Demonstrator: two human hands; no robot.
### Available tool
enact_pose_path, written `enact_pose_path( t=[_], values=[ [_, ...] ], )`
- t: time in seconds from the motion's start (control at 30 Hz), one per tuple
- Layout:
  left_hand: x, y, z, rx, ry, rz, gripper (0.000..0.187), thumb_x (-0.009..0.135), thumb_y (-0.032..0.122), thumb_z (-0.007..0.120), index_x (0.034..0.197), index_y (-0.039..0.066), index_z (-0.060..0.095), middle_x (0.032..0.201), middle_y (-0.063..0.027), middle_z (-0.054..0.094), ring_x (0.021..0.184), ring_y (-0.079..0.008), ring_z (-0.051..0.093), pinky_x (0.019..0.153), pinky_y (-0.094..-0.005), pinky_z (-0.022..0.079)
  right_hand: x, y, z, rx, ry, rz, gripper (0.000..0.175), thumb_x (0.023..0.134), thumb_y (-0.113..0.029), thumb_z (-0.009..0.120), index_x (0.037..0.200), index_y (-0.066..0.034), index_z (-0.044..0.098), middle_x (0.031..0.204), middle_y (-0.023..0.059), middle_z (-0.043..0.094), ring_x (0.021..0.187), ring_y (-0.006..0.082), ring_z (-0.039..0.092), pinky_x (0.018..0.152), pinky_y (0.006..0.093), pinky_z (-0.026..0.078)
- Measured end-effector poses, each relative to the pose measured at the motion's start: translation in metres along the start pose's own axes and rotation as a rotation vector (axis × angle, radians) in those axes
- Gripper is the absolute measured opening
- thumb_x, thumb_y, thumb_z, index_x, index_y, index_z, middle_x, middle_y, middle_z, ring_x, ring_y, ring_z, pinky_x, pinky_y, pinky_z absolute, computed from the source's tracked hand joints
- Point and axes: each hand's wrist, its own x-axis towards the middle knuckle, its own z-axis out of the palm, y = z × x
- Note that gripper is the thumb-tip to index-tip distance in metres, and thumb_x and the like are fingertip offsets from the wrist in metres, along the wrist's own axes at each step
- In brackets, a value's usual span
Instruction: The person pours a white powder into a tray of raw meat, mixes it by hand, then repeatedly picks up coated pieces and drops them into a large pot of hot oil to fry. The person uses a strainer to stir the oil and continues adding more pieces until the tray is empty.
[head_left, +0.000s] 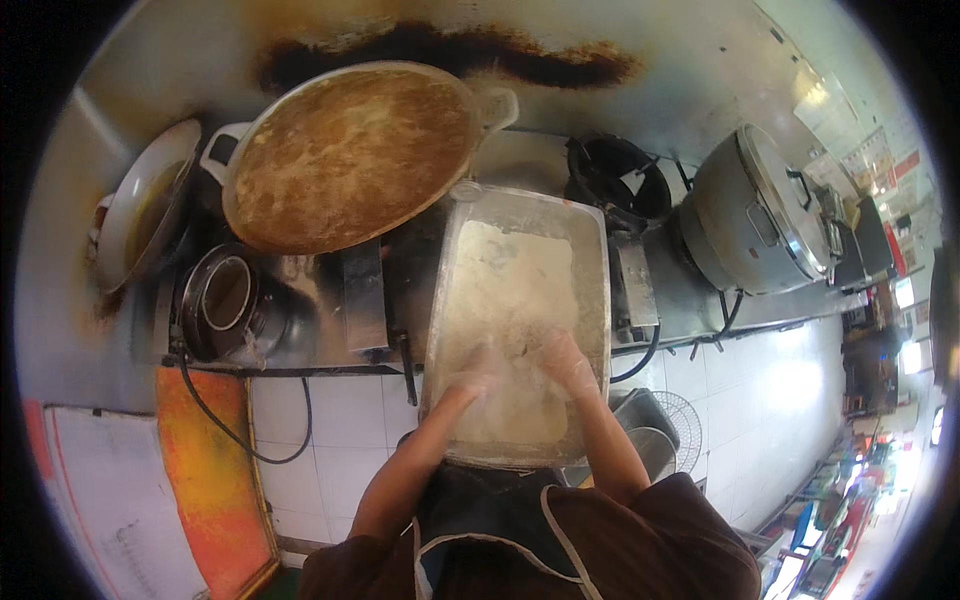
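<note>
A metal tray (592, 259) stretches out in front of me, holding a layer of pale, flour-like powder (510, 277). My left hand (474, 375) is over the powder in the tray's nearer half, too blurred to make out its fingers. On the right side of the powder, my right hand (568, 364) appears to wear a thin clear glove, and its fingers are blurred too. Small darker bits (525, 349) show between the two hands. Whether either hand grips anything is not visible.
Beyond the tray, a wide two-handled pan (352, 157) has a mottled brown surface. A wok (154, 206) with liquid is far left, near a round metal pot (221, 300). A burner (619, 184) and a large lidded pot (750, 217) stand right. A wire strainer (684, 427) sits below.
</note>
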Motion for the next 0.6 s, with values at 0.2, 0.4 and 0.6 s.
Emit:
enact_pose_path(
  t=[0.2,0.4,0.6],
  values=[
    [0.045,0.010,0.023,-0.471,-0.128,0.098,0.050,0.085,0.013,0.072,0.130,-0.005,0.059,0.120,-0.0288,0.070,0.112,-0.0378,0.070,0.095,-0.0452,0.055,0.017,-0.018,-0.005,0.175,0.049,0.117,0.031,0.093,-0.022,0.069,0.118,-0.0059,0.073,0.112,0.0255,0.072,0.105,0.0465,0.068,0.092,0.0507,0.055],
    [0.010,0.014,-0.011,-0.451,0.047,-0.076,0.034,0.094,0.010,0.069,0.126,-0.002,0.064,0.123,-0.0168,0.073,0.113,-0.0258,0.070,0.097,-0.0388,0.055,0.007,-0.022,-0.031,0.183,0.015,0.123,0.027,0.087,-0.014,0.073,0.113,-0.0078,0.076,0.107,0.0224,0.075,0.101,0.0413,0.072,0.089,0.0486,0.058],
    [-0.051,0.033,-0.069,-0.306,-0.109,-0.317,0.043,0.097,0.019,0.069,0.132,-0.005,0.062,0.137,-0.0205,0.068,0.122,-0.0287,0.068,0.103,-0.0411,0.053,-0.018,-0.017,-0.073,-0.050,0.145,0.025,0.023,0.085,-0.015,0.077,0.107,-0.0073,0.076,0.101,0.0161,0.076,0.098,0.0341,0.074,0.085,0.0426,0.059]
  ],
)
